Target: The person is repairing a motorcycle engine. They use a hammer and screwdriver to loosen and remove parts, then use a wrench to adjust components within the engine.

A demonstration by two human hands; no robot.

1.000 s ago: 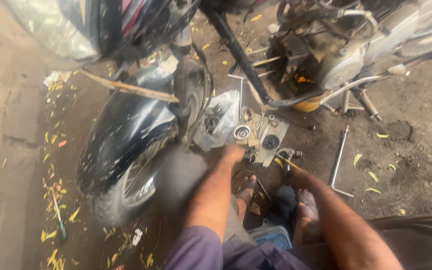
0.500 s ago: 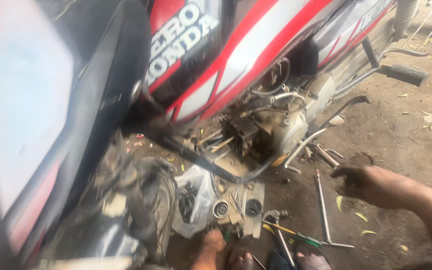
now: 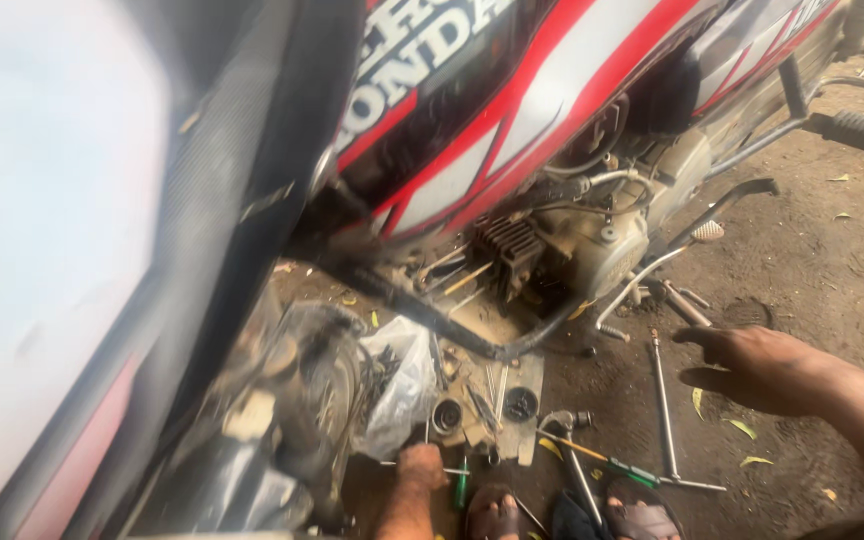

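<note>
Since the earlier view the right hand (image 3: 752, 362) has been drifting left toward the T-handle wrench (image 3: 665, 410) lying just beside it, fingers spread and holding nothing. The left hand (image 3: 420, 466) is resting low, curled over something by the green-handled screwdriver (image 3: 460, 488); what it is grasping cannot be told. Beyond both hands the motorcycle engine (image 3: 592, 235) is sitting exposed, parts laid close for reach.

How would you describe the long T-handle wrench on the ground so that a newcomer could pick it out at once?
Start at the motorcycle engine, then drop to the dirt ground below it. Beside the right hand lies the T-handle wrench, its thin steel shaft running toward the sandalled feet. It ends in a short crossbar, unlike the green-handled screwdriver crossing nearby.
</note>
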